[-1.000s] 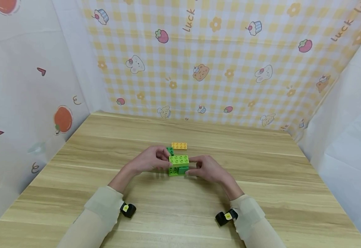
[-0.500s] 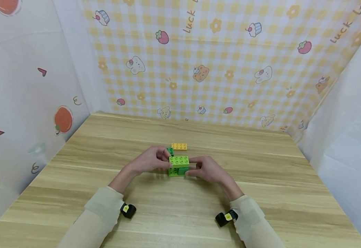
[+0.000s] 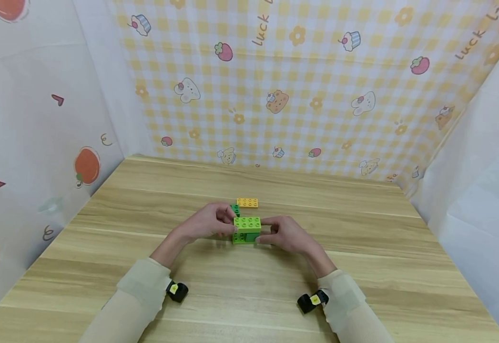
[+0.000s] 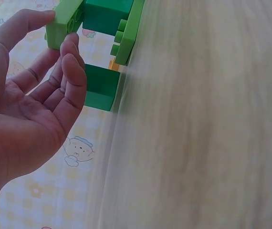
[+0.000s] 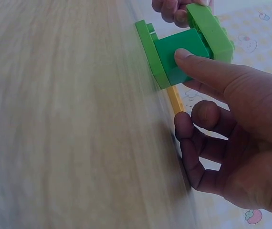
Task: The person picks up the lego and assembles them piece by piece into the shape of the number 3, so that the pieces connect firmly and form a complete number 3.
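Fingers of my left hand (image 3: 209,221) pinch the lime brick (image 3: 247,224), probably to level it. Just below them, my right hand (image 3: 288,233) pinches the green block (image 3: 251,237), likely steadying it on the lime plate (image 5: 150,54).

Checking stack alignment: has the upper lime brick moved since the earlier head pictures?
Yes, the upper lime brick came down slightly toward the lime base; in the head view, its gap from the stationary yellow brick widened.
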`<move>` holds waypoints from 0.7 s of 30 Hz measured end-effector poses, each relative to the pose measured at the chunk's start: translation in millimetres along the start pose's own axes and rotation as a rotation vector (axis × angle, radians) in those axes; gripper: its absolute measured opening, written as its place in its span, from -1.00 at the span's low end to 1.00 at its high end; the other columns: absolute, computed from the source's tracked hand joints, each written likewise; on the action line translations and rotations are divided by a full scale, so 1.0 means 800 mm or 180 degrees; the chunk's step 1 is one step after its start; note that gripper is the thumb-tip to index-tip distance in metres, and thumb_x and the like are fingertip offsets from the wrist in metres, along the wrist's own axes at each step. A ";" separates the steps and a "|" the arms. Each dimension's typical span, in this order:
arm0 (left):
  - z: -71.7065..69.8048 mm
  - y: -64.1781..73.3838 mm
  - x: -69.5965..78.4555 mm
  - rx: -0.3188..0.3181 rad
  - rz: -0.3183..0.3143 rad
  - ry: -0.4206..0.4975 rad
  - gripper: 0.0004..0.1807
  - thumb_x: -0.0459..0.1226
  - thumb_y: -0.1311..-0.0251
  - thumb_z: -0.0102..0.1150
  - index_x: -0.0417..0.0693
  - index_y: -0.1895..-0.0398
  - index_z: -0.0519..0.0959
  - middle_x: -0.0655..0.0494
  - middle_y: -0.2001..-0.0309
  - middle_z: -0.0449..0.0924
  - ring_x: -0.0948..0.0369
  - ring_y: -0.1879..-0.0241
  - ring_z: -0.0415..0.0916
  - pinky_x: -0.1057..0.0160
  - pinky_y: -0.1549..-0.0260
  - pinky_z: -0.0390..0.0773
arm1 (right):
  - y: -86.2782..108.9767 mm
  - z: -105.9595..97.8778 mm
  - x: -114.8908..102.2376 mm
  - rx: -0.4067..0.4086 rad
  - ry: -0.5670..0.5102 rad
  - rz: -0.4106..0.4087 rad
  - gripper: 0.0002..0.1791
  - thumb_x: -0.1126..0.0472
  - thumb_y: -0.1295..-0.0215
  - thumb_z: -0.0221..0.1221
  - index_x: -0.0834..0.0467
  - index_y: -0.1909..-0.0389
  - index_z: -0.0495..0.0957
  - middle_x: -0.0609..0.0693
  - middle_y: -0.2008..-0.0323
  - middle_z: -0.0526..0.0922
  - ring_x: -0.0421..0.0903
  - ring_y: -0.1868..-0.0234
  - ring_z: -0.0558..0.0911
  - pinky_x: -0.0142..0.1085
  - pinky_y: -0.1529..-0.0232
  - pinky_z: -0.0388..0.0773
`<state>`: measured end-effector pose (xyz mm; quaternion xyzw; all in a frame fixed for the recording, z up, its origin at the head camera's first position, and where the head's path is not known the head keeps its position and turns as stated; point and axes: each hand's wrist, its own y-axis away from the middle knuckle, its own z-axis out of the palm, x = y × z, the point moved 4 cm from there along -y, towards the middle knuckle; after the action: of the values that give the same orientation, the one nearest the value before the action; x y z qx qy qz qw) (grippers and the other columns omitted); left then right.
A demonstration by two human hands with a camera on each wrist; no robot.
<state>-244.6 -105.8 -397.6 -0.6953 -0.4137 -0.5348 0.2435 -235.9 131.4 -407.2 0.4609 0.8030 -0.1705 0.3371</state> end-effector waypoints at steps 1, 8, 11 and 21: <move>0.000 0.000 0.000 0.0004 -0.0007 0.0006 -0.79 -0.32 -0.31 0.37 -0.19 0.09 0.58 0.04 0.29 0.66 0.19 0.37 0.56 0.23 0.36 0.62 | 0.000 0.000 0.000 -0.0002 -0.0001 -0.0002 -0.52 0.01 -0.36 0.43 -0.09 -0.29 0.68 -0.14 0.57 0.41 -0.21 0.53 0.34 -0.41 0.53 0.23; 0.000 -0.002 -0.002 -0.0005 -0.0013 0.0010 -0.77 -0.32 -0.29 0.37 -0.20 0.08 0.56 0.04 0.29 0.66 0.18 0.37 0.56 0.25 0.37 0.61 | 0.000 0.000 0.003 -0.0007 -0.0082 -0.0006 -0.52 -0.02 -0.34 0.44 -0.14 -0.27 0.70 -0.16 0.59 0.41 -0.24 0.55 0.34 -0.42 0.52 0.23; 0.000 -0.002 -0.002 -0.0022 0.0008 0.0017 -0.77 -0.31 -0.29 0.37 -0.21 0.09 0.55 0.03 0.29 0.66 0.19 0.37 0.55 0.25 0.37 0.60 | 0.001 -0.002 0.006 0.0011 -0.0191 0.0031 -0.51 -0.05 -0.33 0.44 -0.12 -0.27 0.69 -0.14 0.57 0.47 -0.23 0.55 0.38 -0.41 0.52 0.27; 0.000 -0.002 -0.003 -0.0010 0.0006 0.0006 -0.77 -0.32 -0.29 0.38 -0.22 0.11 0.55 0.01 0.28 0.66 0.18 0.37 0.55 0.25 0.37 0.59 | 0.003 -0.008 0.009 0.0067 -0.0593 0.0085 -0.36 -0.01 -0.35 0.43 0.15 -0.37 0.59 -0.05 0.55 0.59 -0.20 0.56 0.44 -0.40 0.52 0.34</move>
<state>-245.8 -105.9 -400.4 -0.6955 -0.4121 -0.5359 0.2434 -238.8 141.0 -407.2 0.4572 0.7602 -0.2166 0.4077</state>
